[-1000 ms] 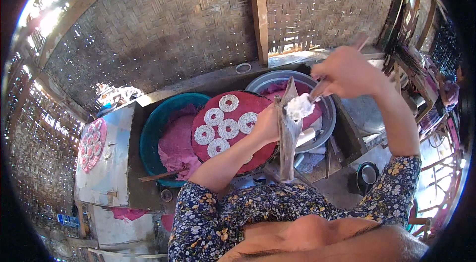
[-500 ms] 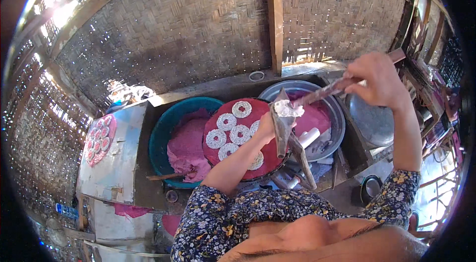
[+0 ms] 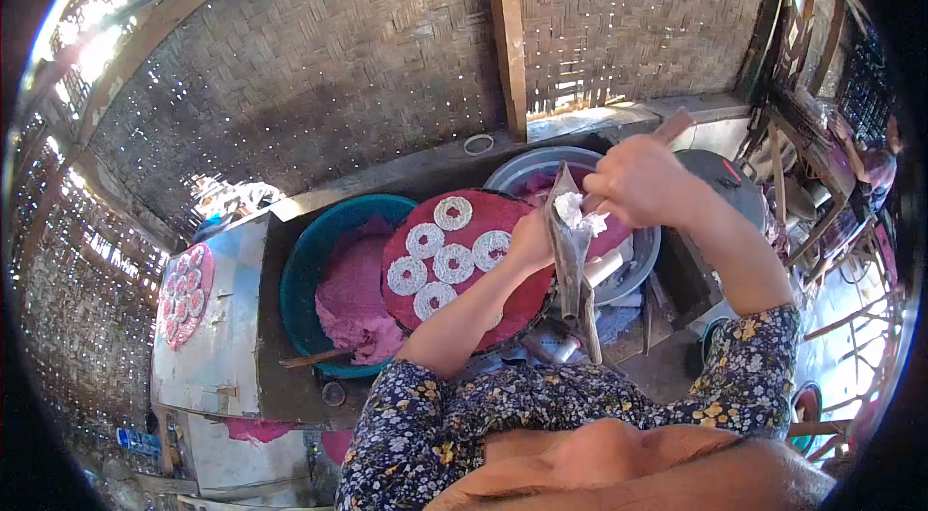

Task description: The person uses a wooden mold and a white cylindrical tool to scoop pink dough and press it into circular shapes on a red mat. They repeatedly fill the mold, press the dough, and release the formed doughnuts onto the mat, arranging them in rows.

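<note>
A grey cone-shaped bag [image 3: 568, 255] of white batter stands right of centre in the frame, its open mouth upward and its tip pointing down at the edge of the round red tray [image 3: 503, 221]. The left hand [image 3: 531, 242] is closed around the bag's side. The right hand [image 3: 640, 182], just above and to the right, is clenched on a wooden-handled tool [image 3: 674, 127] whose working end meets the white batter [image 3: 578, 213] at the bag's mouth. By the look of it, the step in hand is loading or scraping batter into the bag; the next move would call for keeping the mouth steady and the tip off the five white rings [image 3: 445, 255] lying on the tray.

Behind the tray sits a grey metal basin [image 3: 541, 163] with pink contents, and to the left a teal tub [image 3: 304, 269] of pink dough [image 3: 353, 298]. Far left, a small tray of rings [image 3: 184, 293] rests on a pale surface [image 3: 217, 356].

The tool's blade is hidden behind the hand and bag, so its shape is unclear. The bag's tip and what lies beneath it are hard to make out, and the right edge of the frame is dark and cluttered.
</note>
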Motion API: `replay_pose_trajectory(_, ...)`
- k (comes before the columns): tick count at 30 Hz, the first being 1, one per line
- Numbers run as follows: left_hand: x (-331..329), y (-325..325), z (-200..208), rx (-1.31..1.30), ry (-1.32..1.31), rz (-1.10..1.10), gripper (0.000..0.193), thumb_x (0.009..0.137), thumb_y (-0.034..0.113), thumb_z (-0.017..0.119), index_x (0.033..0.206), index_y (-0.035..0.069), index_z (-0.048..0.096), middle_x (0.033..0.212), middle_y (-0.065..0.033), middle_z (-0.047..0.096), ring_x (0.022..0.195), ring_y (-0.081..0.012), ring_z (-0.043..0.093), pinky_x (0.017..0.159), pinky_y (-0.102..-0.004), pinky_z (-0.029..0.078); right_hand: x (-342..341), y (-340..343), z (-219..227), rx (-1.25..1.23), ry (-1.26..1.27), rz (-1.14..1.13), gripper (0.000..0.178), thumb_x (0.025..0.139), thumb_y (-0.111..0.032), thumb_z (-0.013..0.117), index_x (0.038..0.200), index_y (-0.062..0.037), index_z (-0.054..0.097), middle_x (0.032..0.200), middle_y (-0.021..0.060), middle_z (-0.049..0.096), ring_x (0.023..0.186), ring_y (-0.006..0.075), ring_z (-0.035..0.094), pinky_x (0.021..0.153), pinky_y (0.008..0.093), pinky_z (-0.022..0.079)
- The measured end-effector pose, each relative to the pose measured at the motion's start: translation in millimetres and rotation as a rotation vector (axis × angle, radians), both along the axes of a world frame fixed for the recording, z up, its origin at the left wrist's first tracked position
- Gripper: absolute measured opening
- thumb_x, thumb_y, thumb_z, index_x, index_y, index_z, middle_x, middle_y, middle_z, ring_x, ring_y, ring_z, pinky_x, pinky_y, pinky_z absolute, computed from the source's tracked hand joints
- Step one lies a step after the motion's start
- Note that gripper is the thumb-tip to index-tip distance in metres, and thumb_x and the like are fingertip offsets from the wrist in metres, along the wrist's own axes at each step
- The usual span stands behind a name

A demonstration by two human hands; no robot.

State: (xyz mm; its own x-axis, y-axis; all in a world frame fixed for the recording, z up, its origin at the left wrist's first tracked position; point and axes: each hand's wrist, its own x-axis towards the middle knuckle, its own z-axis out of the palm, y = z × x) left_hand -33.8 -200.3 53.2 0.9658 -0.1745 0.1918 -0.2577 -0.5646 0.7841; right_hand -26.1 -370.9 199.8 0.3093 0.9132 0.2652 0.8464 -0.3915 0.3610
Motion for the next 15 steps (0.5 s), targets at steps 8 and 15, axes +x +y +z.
replay_pose_trajectory(8,23.4,24.9,-26.9,-0.542,0.085,-0.271,0.046,0.074,-0.004,0.063,0.117,0.002,0.048,0.113,-0.0091,0.054,0.097,-0.0164,0.056,0.080,-0.0305,0.051,9.7,-70.9,15.4,0.232,0.086,-0.419,0.025,0.056,-0.026,0.072,0.066,-0.0089,0.057,0.063,0.0089,0.057,0.065,0.0312,0.056,0.057,0.0404,0.041)
replay_pose_trajectory(15,13.4,20.2,-22.8,-0.234,-0.014,-0.177,0.044,0.072,0.008,0.068,0.113,0.004,0.053,0.110,-0.0080,0.057,0.100,-0.0161,0.055,0.081,-0.0308,0.049,-0.6,-64.8,28.7,0.227,0.182,-0.323,0.029,0.054,-0.030,0.073,0.065,-0.0088,0.057,0.061,0.0097,0.056,0.064,0.0313,0.056,0.057,0.0412,0.040)
